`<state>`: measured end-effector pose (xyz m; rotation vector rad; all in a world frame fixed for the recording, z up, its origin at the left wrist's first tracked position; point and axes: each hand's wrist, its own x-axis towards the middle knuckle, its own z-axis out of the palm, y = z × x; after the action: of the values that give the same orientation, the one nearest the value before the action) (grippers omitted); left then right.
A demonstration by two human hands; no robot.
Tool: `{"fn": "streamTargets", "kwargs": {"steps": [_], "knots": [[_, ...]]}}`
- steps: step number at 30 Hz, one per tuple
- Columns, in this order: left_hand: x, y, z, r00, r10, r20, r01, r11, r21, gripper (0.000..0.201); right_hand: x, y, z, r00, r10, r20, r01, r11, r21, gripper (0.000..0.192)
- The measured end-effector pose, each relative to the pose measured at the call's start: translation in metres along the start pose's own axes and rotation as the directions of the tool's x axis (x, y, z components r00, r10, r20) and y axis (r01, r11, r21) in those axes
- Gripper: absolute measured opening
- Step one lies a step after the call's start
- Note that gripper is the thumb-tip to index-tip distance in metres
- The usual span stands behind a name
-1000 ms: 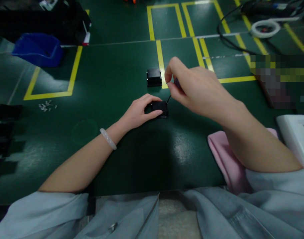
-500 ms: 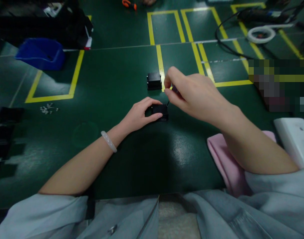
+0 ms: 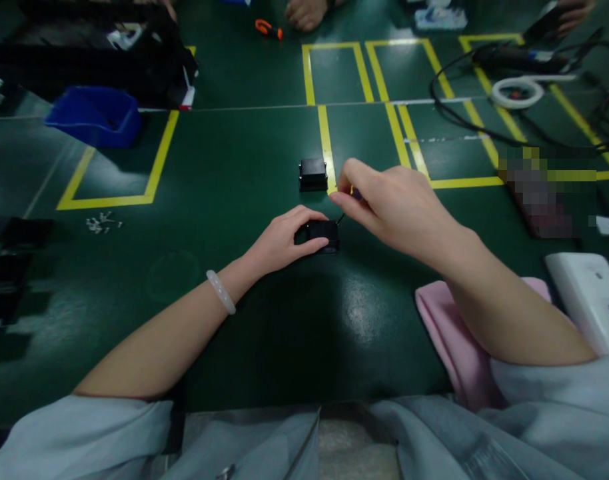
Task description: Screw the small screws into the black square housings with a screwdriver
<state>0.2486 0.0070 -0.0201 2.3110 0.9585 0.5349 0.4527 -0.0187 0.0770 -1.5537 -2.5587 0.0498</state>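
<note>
Green flat table with yellow tape lines fills the frame. A pink soft cloth lies lower right, a blue plastic bin upper left. Mid-frame, the left hand grips a small black box. The right hand pinches a thin dark tool at its corner. Another small black box sits just above.

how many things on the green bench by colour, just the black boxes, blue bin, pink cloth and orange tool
black boxes: 2, one under the left hand at, one beyond it
blue bin: 1
pink cloth: 1
orange tool: 1
total: 5
</note>
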Motion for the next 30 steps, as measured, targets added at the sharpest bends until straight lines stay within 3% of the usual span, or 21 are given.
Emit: {"fn": "streamTargets", "kwargs": {"steps": [30], "knots": [[-0.0007, 0.0000, -0.0013, 1.000, -0.002, 0.007, 0.002, 1.000, -0.002, 0.038, -0.0003, 0.0005, 0.0018, 0.999, -0.025, -0.028, 0.024, 0.999, -0.033, 0.034]]}}
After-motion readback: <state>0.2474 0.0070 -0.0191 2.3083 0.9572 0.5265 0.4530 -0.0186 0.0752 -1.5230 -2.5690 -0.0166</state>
